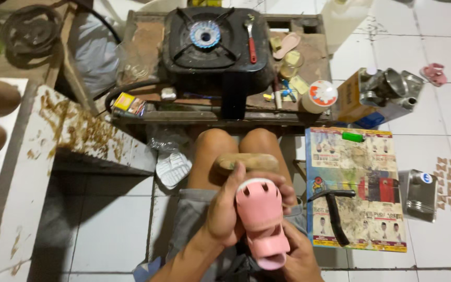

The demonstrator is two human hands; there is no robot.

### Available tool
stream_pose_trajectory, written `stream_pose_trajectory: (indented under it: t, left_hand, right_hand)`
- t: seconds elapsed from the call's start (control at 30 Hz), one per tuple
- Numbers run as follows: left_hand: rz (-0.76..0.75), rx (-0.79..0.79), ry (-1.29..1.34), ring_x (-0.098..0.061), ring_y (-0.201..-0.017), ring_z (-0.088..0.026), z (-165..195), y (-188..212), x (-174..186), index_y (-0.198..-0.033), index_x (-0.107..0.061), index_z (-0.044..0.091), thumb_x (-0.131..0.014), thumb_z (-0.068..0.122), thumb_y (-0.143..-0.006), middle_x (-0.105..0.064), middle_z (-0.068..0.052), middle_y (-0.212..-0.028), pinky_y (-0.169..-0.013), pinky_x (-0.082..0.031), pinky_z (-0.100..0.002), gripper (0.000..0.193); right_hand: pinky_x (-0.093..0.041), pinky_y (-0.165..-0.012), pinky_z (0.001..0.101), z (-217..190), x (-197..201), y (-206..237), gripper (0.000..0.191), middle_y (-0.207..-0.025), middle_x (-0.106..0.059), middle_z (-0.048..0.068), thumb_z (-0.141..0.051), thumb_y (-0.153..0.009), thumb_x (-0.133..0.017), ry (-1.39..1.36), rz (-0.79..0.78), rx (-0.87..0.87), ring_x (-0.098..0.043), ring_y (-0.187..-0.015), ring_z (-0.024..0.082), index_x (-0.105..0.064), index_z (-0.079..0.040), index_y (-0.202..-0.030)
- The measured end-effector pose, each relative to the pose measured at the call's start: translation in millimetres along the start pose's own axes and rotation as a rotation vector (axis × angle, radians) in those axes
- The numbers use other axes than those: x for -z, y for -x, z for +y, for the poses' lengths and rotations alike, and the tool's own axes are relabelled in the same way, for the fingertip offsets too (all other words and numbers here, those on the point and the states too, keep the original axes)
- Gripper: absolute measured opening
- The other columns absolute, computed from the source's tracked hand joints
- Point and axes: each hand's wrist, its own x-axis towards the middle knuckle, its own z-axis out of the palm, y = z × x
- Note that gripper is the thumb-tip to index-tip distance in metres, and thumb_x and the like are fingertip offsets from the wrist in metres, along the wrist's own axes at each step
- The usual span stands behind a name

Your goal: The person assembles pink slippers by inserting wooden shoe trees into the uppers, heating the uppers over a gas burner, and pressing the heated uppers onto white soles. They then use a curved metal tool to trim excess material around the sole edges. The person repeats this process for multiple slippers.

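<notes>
A pink rubber sandal (261, 216) with strap holes sits upright over my lap. My left hand (225, 209) wraps around its left side. My right hand (294, 256) supports the heel end from below, with fingertips curled over the toe end. A tan wooden block (246, 162) rests on my knees just beyond the sandal.
A black gas burner (210, 44) with a red-handled tool (251, 39) stands on a wooden bench. To the right lie a printed board (356, 172), a black hammer (335, 209), metal cans (418, 193), a green lighter (353, 137) and small pink sandals (434, 73).
</notes>
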Motion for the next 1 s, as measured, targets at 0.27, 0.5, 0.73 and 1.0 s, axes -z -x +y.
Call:
stream_pose_trajectory:
  t: [0.27,0.5,0.73,1.0]
  left_hand:
    - [-0.093,-0.081,-0.157,-0.070,-0.111,-0.032,-4,14,-11,-0.125,-0.064,-0.009,-0.031,0.057,-0.111,-0.070,-0.023,-0.118,-0.103,-0.056,-0.044,0.075]
    - [-0.083,-0.056,-0.210,-0.064,-0.124,-0.029,-3,19,-26,-0.135,-0.059,-0.008,-0.033,0.053,-0.108,-0.066,-0.021,-0.130,-0.111,-0.051,-0.042,0.072]
    - [-0.108,-0.288,-0.478,-0.061,-0.130,-0.027,-1,35,-31,-0.148,-0.047,-0.004,-0.046,0.050,-0.110,-0.063,-0.023,-0.138,-0.115,-0.047,-0.041,0.067]
    - [-0.137,-0.323,-0.423,-0.061,-0.131,-0.029,-1,47,-32,-0.138,-0.049,-0.001,-0.055,0.037,-0.108,-0.062,-0.025,-0.138,-0.117,-0.048,-0.044,0.049]
  right_hand:
    - [-0.060,-0.081,0.0359,16,5,2,0.048,-0.104,-0.077,0.011,0.001,-0.072,-0.086,0.038,-0.041,0.112,-0.074,-0.093,0.019,-0.071,0.003,-0.117]
    - [-0.064,-0.070,0.0431,9,9,2,0.040,-0.093,-0.080,0.021,-0.003,-0.077,-0.081,-0.136,-0.062,-0.044,-0.079,-0.080,0.030,-0.073,0.009,-0.113]
    - [-0.061,-0.082,0.0369,-7,-2,11,0.050,-0.105,-0.078,0.016,-0.002,-0.072,-0.086,0.109,0.021,0.132,-0.075,-0.092,0.022,-0.072,0.007,-0.120]
    - [-0.059,-0.080,0.0310,-33,-17,19,0.047,-0.103,-0.079,0.012,-0.009,-0.070,-0.089,0.260,0.069,0.276,-0.075,-0.091,0.017,-0.076,0.005,-0.114]
